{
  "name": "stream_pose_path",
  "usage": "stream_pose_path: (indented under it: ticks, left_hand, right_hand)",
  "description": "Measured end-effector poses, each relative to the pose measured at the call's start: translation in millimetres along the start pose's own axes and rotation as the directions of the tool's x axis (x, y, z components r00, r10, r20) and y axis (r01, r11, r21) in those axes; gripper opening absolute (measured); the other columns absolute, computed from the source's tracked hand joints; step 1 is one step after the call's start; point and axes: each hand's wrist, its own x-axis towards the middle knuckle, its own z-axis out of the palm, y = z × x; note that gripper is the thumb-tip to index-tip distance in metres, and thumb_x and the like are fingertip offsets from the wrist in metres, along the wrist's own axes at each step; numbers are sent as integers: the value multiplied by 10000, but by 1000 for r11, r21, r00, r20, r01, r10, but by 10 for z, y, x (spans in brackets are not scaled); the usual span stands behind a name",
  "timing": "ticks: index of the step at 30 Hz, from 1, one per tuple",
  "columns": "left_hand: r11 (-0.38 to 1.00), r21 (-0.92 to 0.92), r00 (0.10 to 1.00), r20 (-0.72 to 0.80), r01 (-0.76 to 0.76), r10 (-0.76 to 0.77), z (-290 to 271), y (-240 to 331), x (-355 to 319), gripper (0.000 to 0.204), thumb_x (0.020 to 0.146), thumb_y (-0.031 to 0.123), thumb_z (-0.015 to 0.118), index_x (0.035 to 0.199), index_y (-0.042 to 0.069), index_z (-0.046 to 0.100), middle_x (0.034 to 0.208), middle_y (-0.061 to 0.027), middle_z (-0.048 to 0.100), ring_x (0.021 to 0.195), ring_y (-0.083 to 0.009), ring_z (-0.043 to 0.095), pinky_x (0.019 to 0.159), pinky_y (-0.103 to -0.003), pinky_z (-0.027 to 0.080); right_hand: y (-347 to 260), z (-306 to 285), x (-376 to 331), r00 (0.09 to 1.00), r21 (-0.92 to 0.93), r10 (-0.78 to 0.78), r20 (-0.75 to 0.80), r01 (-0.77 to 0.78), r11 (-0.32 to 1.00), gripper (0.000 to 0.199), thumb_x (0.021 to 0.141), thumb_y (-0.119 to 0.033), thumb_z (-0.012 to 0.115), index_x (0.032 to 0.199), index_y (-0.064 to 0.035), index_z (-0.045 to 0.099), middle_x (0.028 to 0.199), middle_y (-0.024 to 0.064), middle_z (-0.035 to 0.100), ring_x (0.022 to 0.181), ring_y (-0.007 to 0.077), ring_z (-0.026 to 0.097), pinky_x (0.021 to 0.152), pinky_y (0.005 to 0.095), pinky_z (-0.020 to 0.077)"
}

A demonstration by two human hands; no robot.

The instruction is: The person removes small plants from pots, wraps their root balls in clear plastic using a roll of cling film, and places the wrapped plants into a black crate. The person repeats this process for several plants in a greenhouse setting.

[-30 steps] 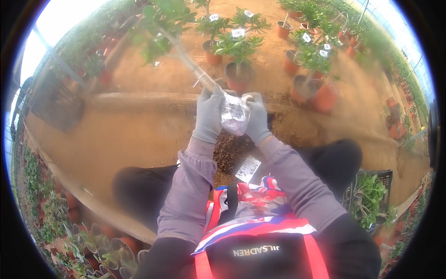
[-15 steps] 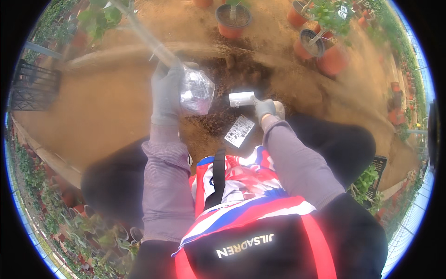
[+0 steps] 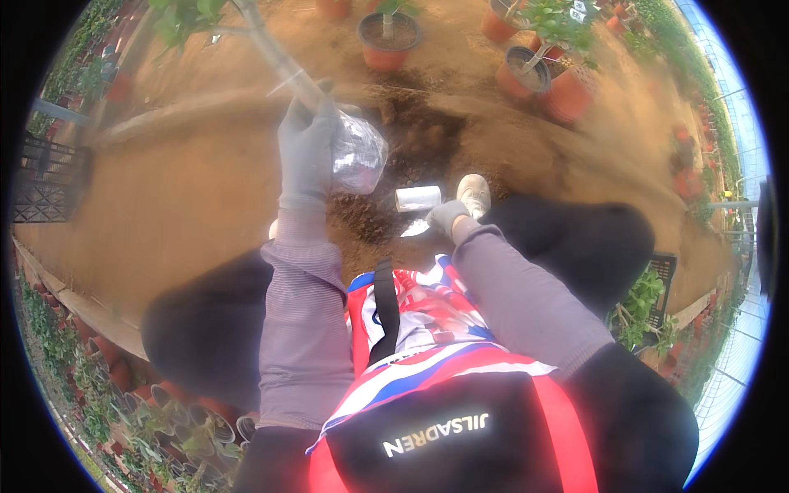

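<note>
Here the left hand point(image 3: 308, 152), in a grey glove, is clamped around a thin plant stem point(image 3: 275, 53) together with a clear plastic bag point(image 3: 359, 154) that balloons out to the right of the fingers. The stem's long axis runs diagonally, from the fist up and left toward green leaves point(image 3: 185, 18) at the top edge; the bagged end points down-right toward the dark soil patch point(image 3: 386, 209). The left forearm in a purple sleeve rises nearly straight up from the lower middle, wrist straight, fist held above the sandy ground point(image 3: 164, 189).

The right hand point(image 3: 448, 215), also gloved, is low by the soil patch, forearm angled up-left from the right. Fingers curl down; whether they grip anything, cannot tell. It sits just beside a small white roll point(image 3: 417, 198) and a pale flat piece point(image 3: 415, 230) lying on the soil. A white shoe point(image 3: 474, 194) is just right of the roll.

Terracotta pots point(image 3: 386, 37) stand beyond, well apart from the hands. A black crate point(image 3: 41, 185) is at the left edge, and a crate of green seedlings point(image 3: 645, 304) at the right.

Versus half a second ago: the left hand held the bag and stem then too, in much the same grip, stem slanting the same way. The right hand was already down by the white roll and has stayed close to it. A second ago both hands were together on the bag.
</note>
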Motion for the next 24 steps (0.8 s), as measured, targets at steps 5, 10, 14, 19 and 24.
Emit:
stream_pose_path:
  ticks: [5,10,14,19,24]
  left_hand:
    - [998,-59,1000,26,5,-4,309,156,63,313,1022,133,571,1278,-45,541,927,-83,693,725,-72,567,655,-211,461]
    - [952,-108,950,100,-285,296,824,306,-21,277,1041,120,517,1280,-19,522,992,-127,694,823,-108,616,727,-240,502]
    - [908,-247,929,68,-338,364,973,388,17,243,1030,61,490,1260,-6,530,1031,-109,672,862,-107,609,750,-239,506]
    - [939,-129,932,135,-319,335,781,605,172,323,986,133,547,1272,-16,546,1077,-95,609,913,-168,606,780,-299,520]
    - [945,99,934,213,-313,287,741,838,207,441,997,249,580,1331,-32,515,1197,-151,597,1060,-246,628,823,-383,560]
  right_hand:
    - [-168,-1818,-763,707,765,472,-526,152,625,176,758,-135,773,791,8,675,750,110,694,725,167,657,677,316,507]
    - [-358,-2495,-1450,580,584,227,-783,557,591,122,859,-98,719,836,-19,629,763,-9,609,718,76,543,670,246,457]
    - [-510,-2689,-1834,641,650,154,-752,682,336,123,930,-98,668,1016,-31,611,936,3,631,859,81,572,780,253,473]
    - [-873,-2779,-1966,520,517,-46,-853,854,64,573,923,-193,716,1402,16,482,1243,102,627,1107,155,598,958,306,482]
    - [-1291,-3131,-1929,553,369,121,-824,361,857,845,688,-320,830,1406,-36,488,1205,241,548,1163,392,598,964,411,507]
